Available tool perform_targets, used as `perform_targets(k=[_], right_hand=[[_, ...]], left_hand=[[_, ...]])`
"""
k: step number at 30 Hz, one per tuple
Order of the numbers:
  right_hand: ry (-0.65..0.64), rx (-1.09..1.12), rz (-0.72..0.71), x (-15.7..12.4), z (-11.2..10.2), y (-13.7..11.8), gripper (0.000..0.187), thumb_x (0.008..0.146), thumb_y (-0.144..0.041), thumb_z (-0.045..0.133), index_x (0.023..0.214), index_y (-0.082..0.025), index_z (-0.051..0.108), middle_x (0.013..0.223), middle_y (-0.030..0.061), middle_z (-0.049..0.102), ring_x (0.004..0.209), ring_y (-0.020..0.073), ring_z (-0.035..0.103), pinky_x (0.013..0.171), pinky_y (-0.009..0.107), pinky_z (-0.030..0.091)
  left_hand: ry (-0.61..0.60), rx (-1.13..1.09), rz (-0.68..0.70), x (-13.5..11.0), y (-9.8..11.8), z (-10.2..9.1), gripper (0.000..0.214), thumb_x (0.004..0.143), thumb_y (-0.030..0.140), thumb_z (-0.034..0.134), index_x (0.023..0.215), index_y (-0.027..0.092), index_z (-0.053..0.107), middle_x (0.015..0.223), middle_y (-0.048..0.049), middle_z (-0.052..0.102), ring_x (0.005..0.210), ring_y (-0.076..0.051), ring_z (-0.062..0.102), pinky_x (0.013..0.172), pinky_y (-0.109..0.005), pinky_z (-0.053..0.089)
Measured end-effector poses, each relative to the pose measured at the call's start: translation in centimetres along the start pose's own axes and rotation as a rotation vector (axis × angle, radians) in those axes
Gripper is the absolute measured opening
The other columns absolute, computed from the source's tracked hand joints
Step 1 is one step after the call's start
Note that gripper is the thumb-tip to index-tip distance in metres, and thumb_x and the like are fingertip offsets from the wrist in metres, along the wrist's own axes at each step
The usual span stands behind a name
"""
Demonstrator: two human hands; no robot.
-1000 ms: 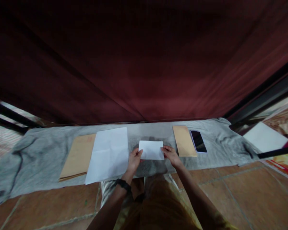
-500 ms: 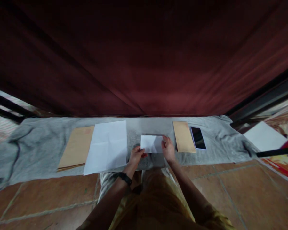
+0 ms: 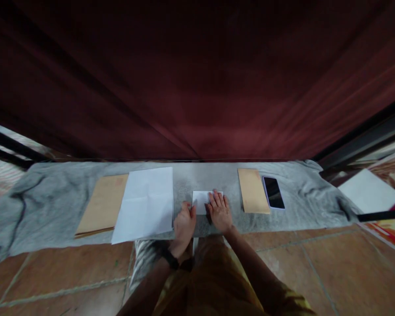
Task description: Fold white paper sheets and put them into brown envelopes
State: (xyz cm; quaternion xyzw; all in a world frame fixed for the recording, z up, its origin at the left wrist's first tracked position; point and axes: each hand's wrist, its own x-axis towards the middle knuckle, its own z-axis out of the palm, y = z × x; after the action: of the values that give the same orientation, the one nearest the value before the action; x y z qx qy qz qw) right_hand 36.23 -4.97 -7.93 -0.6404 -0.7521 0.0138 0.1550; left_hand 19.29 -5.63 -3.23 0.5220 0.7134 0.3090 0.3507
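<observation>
A small folded sheet of white paper lies on the grey cloth in front of me. My right hand rests flat on its right part, fingers spread, hiding some of the paper. At the paper's left edge is my left hand, with a dark band on the wrist. Its thumb and forefinger are apart and the thumb is close to the paper's edge; the other fingers are curled and partly hidden, and I see nothing held.
Left of my hands lies a stack of large white sheets, overlapping brown envelopes. To the right are a smaller brown envelope and a phone. A dark red curtain hangs behind the cloth-covered surface.
My right hand has gone from holding the paper's right edge to lying flat on top of it. My left hand has released its pinch and the paper now lies flat on the cloth.
</observation>
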Motion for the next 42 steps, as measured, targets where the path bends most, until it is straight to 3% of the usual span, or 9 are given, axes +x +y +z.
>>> perform_targets(k=[2,4,7,11,19,29,42], right_hand=[[-0.004,-0.012,-0.005,0.0,0.0,0.0,0.053,0.107,-0.038,0.04,0.156,-0.017,0.042,0.163,0.0142,0.039,0.151,0.0311,0.033,0.121,0.051,0.027],[-0.002,-0.027,0.001,-0.1,0.0,-0.1,0.053,0.107,-0.037,0.04,0.157,-0.018,0.041,0.164,0.0148,0.035,0.152,0.0317,0.031,0.121,0.05,0.026],[0.01,-0.045,0.021,-0.1,0.1,-0.1,0.052,0.105,-0.031,0.042,0.156,-0.02,0.043,0.166,0.0156,0.03,0.152,0.0317,0.03,0.122,0.05,0.025],[0.034,-0.047,0.021,-0.2,0.5,0.3,0.052,0.105,-0.027,0.042,0.155,-0.019,0.043,0.165,0.0147,0.033,0.151,0.0292,0.033,0.121,0.049,0.027],[0.107,-0.08,0.077,-1.4,0.7,2.3,0.062,0.107,-0.041,0.037,0.155,-0.002,0.039,0.159,0.0207,0.042,0.147,0.03,0.04,0.121,0.047,0.028],[0.137,-0.086,0.077,-1.9,0.4,2.7,0.062,0.107,-0.041,0.036,0.156,-0.004,0.036,0.157,0.0215,0.045,0.147,0.0297,0.04,0.121,0.049,0.03],[0.093,-0.023,0.19,-1.9,-0.8,2.4,0.058,0.104,-0.035,0.042,0.151,-0.003,0.044,0.158,0.0209,0.044,0.147,0.0316,0.04,0.12,0.049,0.029]], left_hand=[[0.058,0.238,0.283,-0.3,0.3,0.6,0.025,0.1,0.027,0.047,0.117,0.018,0.063,0.102,-0.0113,0.074,0.098,-0.024,0.072,0.088,-0.037,0.056],[0.02,0.396,0.531,-0.1,0.5,1.7,0.035,0.102,0.023,0.039,0.127,0.016,0.062,0.127,-0.0142,0.069,0.122,-0.025,0.064,0.105,-0.041,0.051],[-0.046,0.563,0.682,1.0,0.0,3.4,0.046,0.103,0.027,0.035,0.144,0.012,0.053,0.153,-0.0155,0.052,0.146,-0.027,0.043,0.119,-0.048,0.038],[-0.06,0.703,0.682,2.0,-1.2,4.2,0.055,0.104,0.035,0.036,0.152,0.011,0.044,0.161,-0.0151,0.041,0.154,-0.028,0.029,0.125,-0.049,0.028],[0.003,0.741,0.648,1.9,-1.9,4.1,0.066,0.103,0.045,0.038,0.155,0.005,0.039,0.163,-0.0194,0.035,0.154,-0.03,0.028,0.125,-0.049,0.025],[0.045,0.741,0.654,1.9,-2.6,3.8,0.071,0.101,0.052,0.04,0.156,0.007,0.038,0.162,-0.0204,0.037,0.154,-0.033,0.029,0.124,-0.053,0.028],[0.102,0.659,0.623,1.5,-3.1,3.7,0.071,0.101,0.05,0.038,0.155,0.004,0.038,0.16,-0.0234,0.039,0.151,-0.035,0.033,0.122,-0.057,0.028]])
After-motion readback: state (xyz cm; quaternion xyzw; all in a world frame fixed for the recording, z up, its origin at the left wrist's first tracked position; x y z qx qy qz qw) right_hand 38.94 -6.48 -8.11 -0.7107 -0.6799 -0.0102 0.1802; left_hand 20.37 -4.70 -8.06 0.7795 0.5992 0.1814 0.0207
